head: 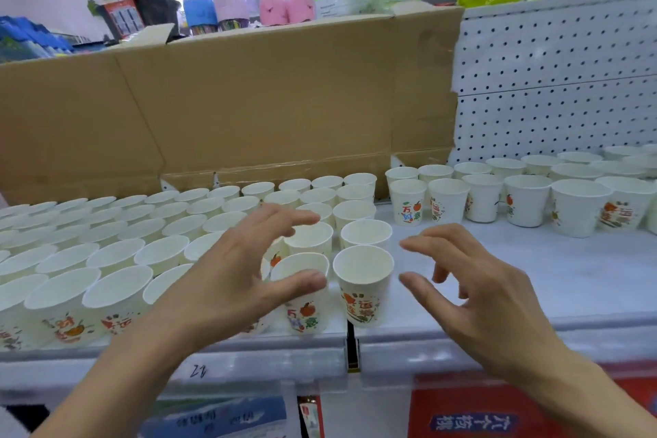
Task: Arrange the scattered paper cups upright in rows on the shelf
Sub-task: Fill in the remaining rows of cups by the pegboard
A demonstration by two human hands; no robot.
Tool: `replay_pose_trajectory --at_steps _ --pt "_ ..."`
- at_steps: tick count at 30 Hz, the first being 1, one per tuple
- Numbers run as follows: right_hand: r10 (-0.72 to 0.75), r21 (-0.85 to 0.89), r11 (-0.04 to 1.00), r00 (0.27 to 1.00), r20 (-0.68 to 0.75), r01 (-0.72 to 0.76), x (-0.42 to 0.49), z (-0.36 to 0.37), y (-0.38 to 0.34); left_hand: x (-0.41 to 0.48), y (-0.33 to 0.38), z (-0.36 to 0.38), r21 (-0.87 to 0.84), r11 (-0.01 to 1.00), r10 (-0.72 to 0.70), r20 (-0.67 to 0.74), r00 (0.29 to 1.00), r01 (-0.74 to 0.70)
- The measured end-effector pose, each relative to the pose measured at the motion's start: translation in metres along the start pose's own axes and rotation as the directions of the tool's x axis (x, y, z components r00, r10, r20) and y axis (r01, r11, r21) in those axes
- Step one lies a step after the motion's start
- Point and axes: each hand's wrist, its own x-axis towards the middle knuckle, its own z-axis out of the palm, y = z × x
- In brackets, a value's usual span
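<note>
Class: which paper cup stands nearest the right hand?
The cup at the right end of the front row, just left of the right hand. All other cups stand farther off.

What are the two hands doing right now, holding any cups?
Left hand: open, fingers spread around a paper cup, no clear grip on it.
Right hand: open, fingers loosely bent, holding nothing.

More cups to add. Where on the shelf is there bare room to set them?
The widest bare patch of shelf lies right of the front-corner cup, before the right-hand cup group; the right hand hovers over it. Left of that cup, packed rows fill the shelf to its front edge, the left hand above them.
</note>
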Motion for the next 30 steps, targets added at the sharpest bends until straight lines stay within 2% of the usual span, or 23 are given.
replay_pose_trajectory --at_steps 3,6,10,16,19,24,27,30 --pt "0.115 0.01 0.993 0.993 -0.013 -0.114 0.015 -0.016 0.042 0.026 0.008 -0.006 -0.062 0.997 0.056 0.004 0.998 -0.056" --pt "0.228 0.047 0.972 0.972 0.057 -0.231 0.043 -0.02 0.089 0.064 0.018 -0.004 -0.064 0.995 0.086 0.075 0.993 -0.081" --pt "0.291 0.023 0.954 0.942 0.166 -0.299 0.096 -0.019 0.144 0.133 0.025 0.007 0.049 0.995 0.077 0.106 0.991 -0.083" --pt "0.314 -0.189 0.948 0.852 0.419 -0.256 0.167 -0.006 0.201 0.24 -0.008 0.045 0.336 0.941 -0.105 0.144 0.984 0.051" --pt "0.262 -0.162 0.965 0.833 0.488 -0.208 0.191 0.012 0.217 0.268 -0.023 0.063 0.334 0.936 -0.188 0.203 0.961 0.113" --pt "0.178 -0.143 0.983 0.796 0.578 -0.116 0.216 0.041 0.228 0.286 -0.046 0.062 0.32 0.915 -0.313 0.181 0.932 0.245" --pt "0.188 -0.171 0.98 0.745 0.64 -0.1 0.224 0.052 0.232 0.281 -0.06 0.063 0.347 0.907 -0.335 0.253 0.908 0.238" --pt "0.196 -0.194 0.977 0.73 0.654 -0.088 0.226 0.06 0.233 0.276 -0.072 0.071 0.38 0.899 -0.333 0.269 0.904 0.218"
